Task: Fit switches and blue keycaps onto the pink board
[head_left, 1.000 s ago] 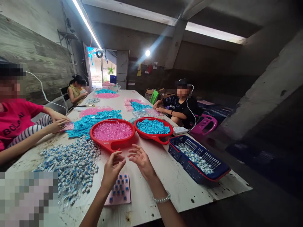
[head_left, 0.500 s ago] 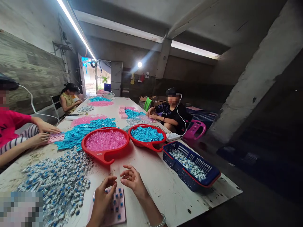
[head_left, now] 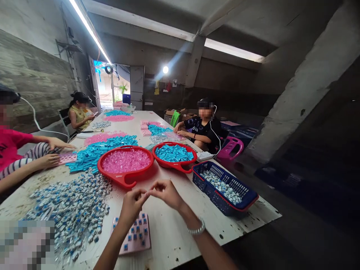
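My left hand (head_left: 134,204) and my right hand (head_left: 165,193) meet fingertip to fingertip above the table, in front of the red trays. Both are pinched closed; anything between the fingers is too small to make out. Below my left wrist lies a pink tray (head_left: 137,245) holding rows of small blue-and-white square pieces, partly covered by my left forearm. Left of it spreads a large heap of small white-and-blue pieces (head_left: 75,210). Just beyond my hands stands a red tray (head_left: 102,170) full of clear pink pieces.
Another red tray (head_left: 182,165) holds blue strips (head_left: 173,153). At right, a navy basket (head_left: 209,193) contains white pieces. Blue strips (head_left: 107,148) lie heaped on the white table (head_left: 180,232). Co-workers sit at both sides; one person's hand (head_left: 50,160) rests by a pink tray at left.
My hands, apart half a second ago with the right fingers spread, have come together at the fingertips, slightly farther from me. More of the pink tray shows.
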`<act>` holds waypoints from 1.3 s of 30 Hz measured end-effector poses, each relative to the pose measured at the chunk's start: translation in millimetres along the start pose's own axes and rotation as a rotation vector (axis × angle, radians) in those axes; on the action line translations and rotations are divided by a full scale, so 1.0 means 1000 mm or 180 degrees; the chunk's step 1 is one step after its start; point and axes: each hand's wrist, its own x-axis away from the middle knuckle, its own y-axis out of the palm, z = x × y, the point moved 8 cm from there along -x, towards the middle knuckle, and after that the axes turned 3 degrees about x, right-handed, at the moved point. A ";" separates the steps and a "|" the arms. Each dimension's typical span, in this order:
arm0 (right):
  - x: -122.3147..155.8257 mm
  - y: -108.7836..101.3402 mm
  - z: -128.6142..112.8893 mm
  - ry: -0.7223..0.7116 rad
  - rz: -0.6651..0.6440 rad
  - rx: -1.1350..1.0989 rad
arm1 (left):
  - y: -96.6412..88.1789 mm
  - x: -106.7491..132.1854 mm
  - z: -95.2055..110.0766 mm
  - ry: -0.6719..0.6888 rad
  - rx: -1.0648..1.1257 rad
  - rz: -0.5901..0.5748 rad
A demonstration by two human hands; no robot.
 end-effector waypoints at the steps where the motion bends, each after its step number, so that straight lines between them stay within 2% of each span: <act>1: -0.009 -0.002 -0.015 -0.0051 -0.0175 0.0172 | 0.003 -0.006 0.009 -0.0026 0.0056 -0.0052; 4: -0.035 -0.020 -0.074 -0.0385 -0.0257 0.0068 | 0.005 -0.021 0.034 -0.0051 0.0233 -0.0051; 7: -0.052 -0.051 -0.137 -0.0962 0.0164 -0.0223 | 0.005 -0.029 0.051 0.0003 0.0344 0.0005; 9: -0.053 -0.066 -0.163 -0.1276 0.0482 0.0029 | 0.005 -0.031 0.057 0.0060 0.0407 0.0005; 10: -0.053 -0.067 -0.168 -0.1342 0.0538 0.0188 | 0.005 -0.031 0.058 0.0081 0.0414 -0.0011; 13: -0.048 -0.054 -0.149 -0.1195 0.0310 0.0416 | 0.006 -0.030 0.054 0.0084 0.0384 -0.0068; 18: -0.037 -0.026 -0.098 -0.0759 0.0026 0.0081 | 0.006 -0.027 0.042 0.0051 0.0413 -0.0115; 26: -0.035 -0.020 -0.088 -0.0694 -0.0011 0.0137 | 0.009 -0.021 0.039 0.0015 0.0260 -0.0171; 29: -0.030 -0.015 -0.074 -0.0574 -0.0074 0.0230 | -0.002 -0.014 0.030 0.0079 -0.0081 -0.0183; 31: -0.020 -0.007 -0.054 -0.0434 -0.0133 0.0435 | -0.016 -0.006 0.015 0.0073 -0.0498 -0.0167; 33: -0.006 0.004 -0.031 -0.0337 -0.0228 0.0762 | -0.033 0.005 -0.009 0.0056 -0.1006 -0.0157; 35: 0.006 0.016 -0.010 -0.0313 -0.0342 0.1055 | -0.045 0.018 -0.035 0.0222 -0.1408 -0.0163; 37: 0.008 0.020 0.002 -0.0317 -0.0312 0.1237 | -0.051 0.032 -0.067 0.0246 -0.1805 -0.0203; 39: -0.007 0.017 0.002 -0.0370 -0.0146 0.1393 | -0.048 0.043 -0.097 0.0139 -0.2167 -0.0349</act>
